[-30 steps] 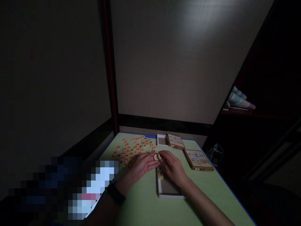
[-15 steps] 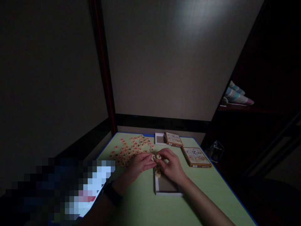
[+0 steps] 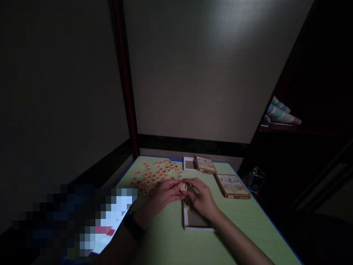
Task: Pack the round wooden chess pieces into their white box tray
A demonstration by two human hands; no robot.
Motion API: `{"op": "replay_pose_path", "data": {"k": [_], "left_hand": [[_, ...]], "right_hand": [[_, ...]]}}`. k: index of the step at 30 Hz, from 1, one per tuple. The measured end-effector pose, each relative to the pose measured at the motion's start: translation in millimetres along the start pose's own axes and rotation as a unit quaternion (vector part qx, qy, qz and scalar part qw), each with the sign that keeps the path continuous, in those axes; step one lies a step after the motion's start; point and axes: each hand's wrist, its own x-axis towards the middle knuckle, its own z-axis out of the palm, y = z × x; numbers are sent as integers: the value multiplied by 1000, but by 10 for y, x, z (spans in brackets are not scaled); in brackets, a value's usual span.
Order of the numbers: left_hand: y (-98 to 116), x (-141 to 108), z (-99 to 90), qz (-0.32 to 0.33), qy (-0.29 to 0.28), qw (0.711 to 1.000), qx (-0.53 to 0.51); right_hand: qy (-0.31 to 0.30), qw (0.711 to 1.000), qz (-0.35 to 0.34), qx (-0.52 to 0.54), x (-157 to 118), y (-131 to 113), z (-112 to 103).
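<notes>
Between my two hands, above the near box tray, is a round cream Chinese chess piece (image 3: pixel 184 187) with a black character. My left hand (image 3: pixel 167 192), a dark band on its wrist, has its fingers closed at the piece's left side. From the right, my right hand (image 3: pixel 200 194) pinches at it with thumb and fingers; whether more pieces are behind it I cannot tell. Below them lies the open box tray (image 3: pixel 196 220), its far part hidden by my hands. Another chess piece (image 3: pixel 187 205) rests in the tray's left side.
A loose heap of chess pieces (image 3: pixel 150 179), red and black, spreads over the green table (image 3: pixel 162 235) at the left. Two printed boxes (image 3: pixel 233 186) lie at the right; a second tray (image 3: pixel 189 164) sticks out beside the farther one. A pixelated bright patch covers the lower left.
Two pieces showed side by side between my hands; now only one shows, with my hands closer together. The whole view has shifted slightly.
</notes>
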Motion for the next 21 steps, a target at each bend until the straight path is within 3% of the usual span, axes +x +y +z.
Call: {"op": "replay_pose_path", "data": {"k": [9, 15, 21], "left_hand": [[50, -31, 40, 9, -21, 1000, -15], [46, -20, 67, 20, 2, 1000, -24], [62, -23, 76, 10, 0, 1000, -22]], "right_hand": [[15, 999, -35, 8, -11, -59, 30], [18, 997, -75, 1, -25, -99, 59], [38, 997, -56, -28, -36, -92, 49]]}}
